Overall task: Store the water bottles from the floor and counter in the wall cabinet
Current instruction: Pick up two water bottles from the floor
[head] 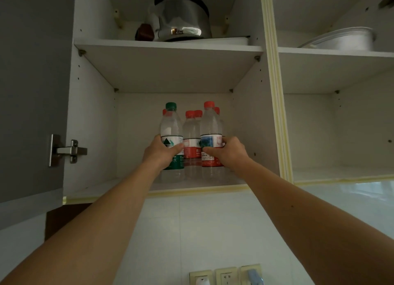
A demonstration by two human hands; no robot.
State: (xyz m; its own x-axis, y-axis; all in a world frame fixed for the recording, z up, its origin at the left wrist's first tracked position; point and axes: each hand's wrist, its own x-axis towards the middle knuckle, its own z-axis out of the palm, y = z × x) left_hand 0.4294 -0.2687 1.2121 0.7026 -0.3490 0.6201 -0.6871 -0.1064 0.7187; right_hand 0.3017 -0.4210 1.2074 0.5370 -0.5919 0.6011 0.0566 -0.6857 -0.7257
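Gripping 1 bottle each, the left hand (pixel 160 151) holds the green-capped bottle (pixel 171 135) and the right hand (pixel 227 151) the red-capped bottle (pixel 211 133) near the cabinet shelf (pixel 102 188) front edge; open room flanks 6 visible bottles.

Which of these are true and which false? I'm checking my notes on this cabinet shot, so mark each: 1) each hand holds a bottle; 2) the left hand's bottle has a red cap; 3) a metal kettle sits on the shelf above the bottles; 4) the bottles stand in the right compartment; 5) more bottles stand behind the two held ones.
1. True: the left hand grips the green-label bottle and the right hand grips the blue-and-red-label bottle.
2. False: its cap is green.
3. True: the kettle sits on the upper shelf.
4. False: they stand in the left compartment.
5. True: red-capped bottles stand behind.
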